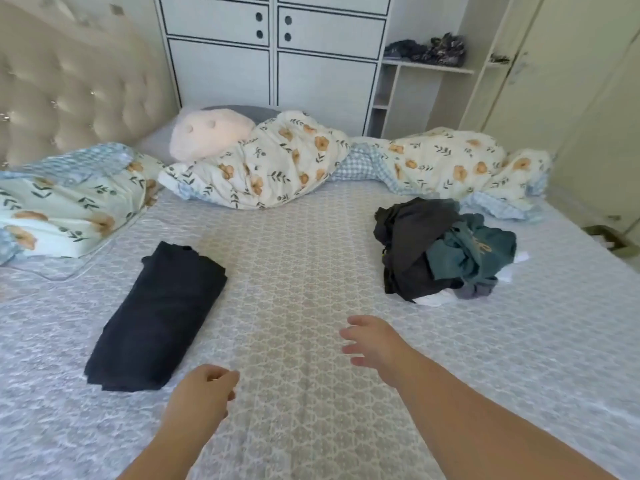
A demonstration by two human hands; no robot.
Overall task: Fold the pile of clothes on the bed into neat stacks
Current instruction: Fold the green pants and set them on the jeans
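Your left hand [202, 386]: lower centre of the frame, fingers loosely curled, holding nothing. Your right hand [375, 341]: just right of centre, fingers spread, empty, above the bed [294, 271]. Folded dark garment [157, 320]: centre left, lying flat. Unfolded pile [443, 251]: centre right, dark and teal pieces. Quilt [277, 161]: bunched along the upper frame.

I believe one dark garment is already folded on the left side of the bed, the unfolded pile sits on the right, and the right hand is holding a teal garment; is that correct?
Not quite: the head view shows the right hand holding nothing, fingers spread above the bed. The teal garment lies in the unfolded pile on the right. The folded dark garment is on the left, as you said.
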